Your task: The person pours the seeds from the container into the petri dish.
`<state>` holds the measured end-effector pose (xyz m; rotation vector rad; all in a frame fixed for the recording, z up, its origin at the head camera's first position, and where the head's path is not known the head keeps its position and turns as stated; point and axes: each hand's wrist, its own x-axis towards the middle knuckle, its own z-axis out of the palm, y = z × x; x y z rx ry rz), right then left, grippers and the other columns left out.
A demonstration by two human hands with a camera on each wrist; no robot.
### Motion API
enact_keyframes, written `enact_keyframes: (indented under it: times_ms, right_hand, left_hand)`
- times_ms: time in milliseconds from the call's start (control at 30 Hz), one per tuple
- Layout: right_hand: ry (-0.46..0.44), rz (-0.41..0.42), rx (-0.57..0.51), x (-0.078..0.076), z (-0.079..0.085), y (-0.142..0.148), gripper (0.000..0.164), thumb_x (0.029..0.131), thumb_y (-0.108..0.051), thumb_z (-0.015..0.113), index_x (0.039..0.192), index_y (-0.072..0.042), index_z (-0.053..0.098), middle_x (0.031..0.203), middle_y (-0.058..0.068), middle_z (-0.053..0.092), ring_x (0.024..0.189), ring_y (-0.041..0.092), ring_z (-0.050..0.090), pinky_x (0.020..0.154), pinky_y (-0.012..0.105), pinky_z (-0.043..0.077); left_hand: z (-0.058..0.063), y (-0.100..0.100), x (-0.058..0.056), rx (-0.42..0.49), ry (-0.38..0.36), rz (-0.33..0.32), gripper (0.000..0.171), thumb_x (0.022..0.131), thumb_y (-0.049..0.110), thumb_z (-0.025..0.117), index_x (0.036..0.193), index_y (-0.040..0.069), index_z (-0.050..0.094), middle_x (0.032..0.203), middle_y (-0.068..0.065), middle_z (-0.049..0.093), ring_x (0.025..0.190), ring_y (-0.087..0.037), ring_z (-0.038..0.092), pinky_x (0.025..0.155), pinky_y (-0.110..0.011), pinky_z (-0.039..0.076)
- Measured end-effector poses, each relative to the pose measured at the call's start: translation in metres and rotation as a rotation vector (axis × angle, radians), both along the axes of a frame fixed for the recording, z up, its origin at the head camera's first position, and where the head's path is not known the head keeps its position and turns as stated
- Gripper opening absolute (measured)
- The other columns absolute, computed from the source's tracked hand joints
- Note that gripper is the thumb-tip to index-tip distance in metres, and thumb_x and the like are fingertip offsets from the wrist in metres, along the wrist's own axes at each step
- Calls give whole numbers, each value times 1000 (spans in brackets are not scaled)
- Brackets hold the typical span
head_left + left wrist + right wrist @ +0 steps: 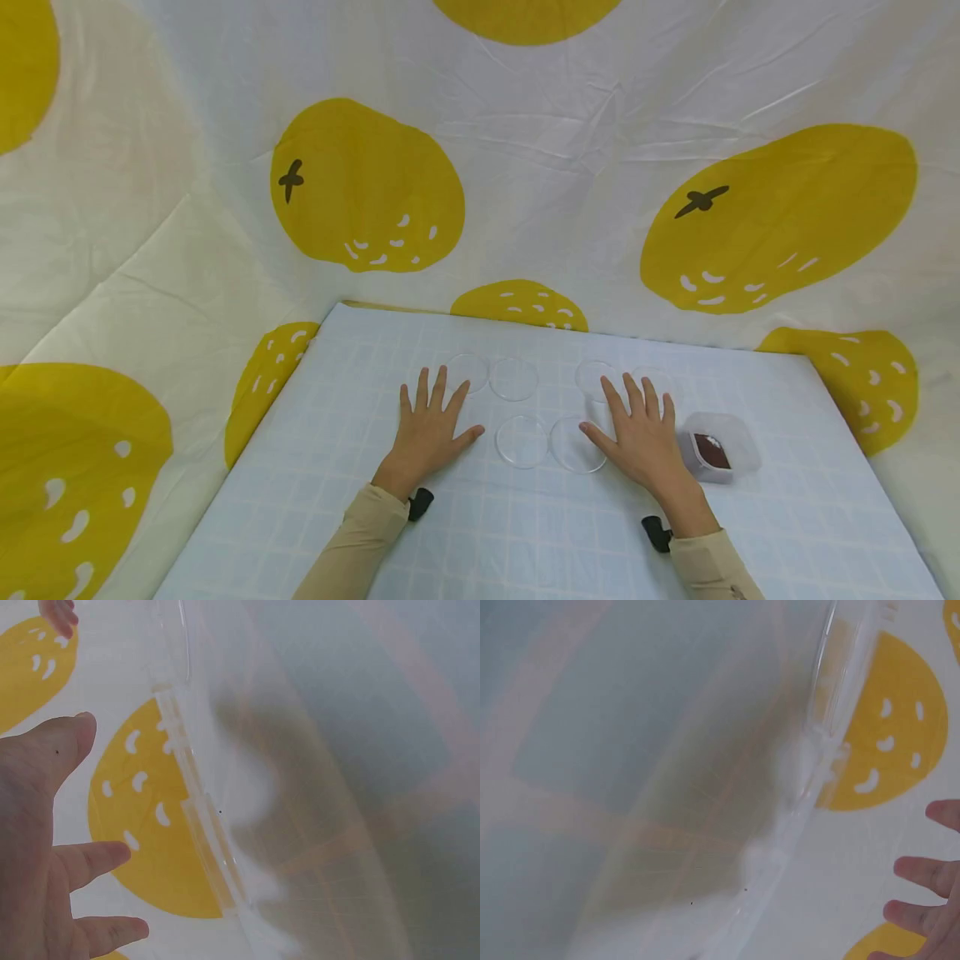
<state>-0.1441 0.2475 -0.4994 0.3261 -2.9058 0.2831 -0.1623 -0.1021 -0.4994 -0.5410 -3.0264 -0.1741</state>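
My left hand (426,435) is spread palm down at the left of several clear round dishes, its fingertips overlapping the edge of the back-left dish (472,367). In the left wrist view the fingers (94,862) stand apart with nothing held. My right hand (647,442), also spread, overlaps the dishes on the right; its thumb reaches over the front-right dish (573,454). Straight fingers (922,874) show in the right wrist view. Between the hands lie the front-left dish (522,442) and another shallow dish (513,379) behind it.
Right of my right hand stands a clear plastic box (741,442) with dark brown material (711,450) inside. A pale blue checked cloth (480,542) covers the table. White fabric with yellow fruit prints (367,183) hangs behind and at the left.
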Motion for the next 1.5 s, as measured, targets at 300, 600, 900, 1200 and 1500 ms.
enact_keyframes:
  times_ms: [300,600,900,1200,1500]
  right_hand:
    - [7,2,-1,1,6,0,87,92,-64,57,155,-9,34,153,29,29,142,51,17,109,71,8]
    - [21,9,0,1,9,3,86,92,-61,59,154,-7,34,152,30,30,141,51,18,109,70,10]
    - [75,34,-23,5,24,6,83,91,-57,64,151,-6,37,148,32,34,138,54,23,108,71,15]
    - [97,40,-56,8,42,16,80,91,-52,67,148,-1,41,145,31,38,135,54,27,105,71,19]
    - [80,19,-157,13,58,37,82,89,-48,71,147,1,41,145,31,38,133,55,29,105,71,21]
  left_hand:
    - [3,0,0,30,-20,-3,80,96,68,47,157,20,34,163,-22,15,148,-46,6,111,-70,8]
    - [7,-4,-3,81,-19,-7,77,96,64,51,156,18,35,162,-21,19,149,-44,10,112,-68,12]
    - [10,-9,-9,143,43,-28,72,98,57,55,152,12,40,157,-25,30,145,-45,23,111,-66,23]
    - [11,-15,-19,201,28,-33,70,101,51,54,153,8,37,156,-26,30,144,-46,26,111,-64,25]
    - [9,-20,-38,282,18,-49,71,99,46,59,150,2,38,153,-27,34,141,-44,31,113,-56,28]
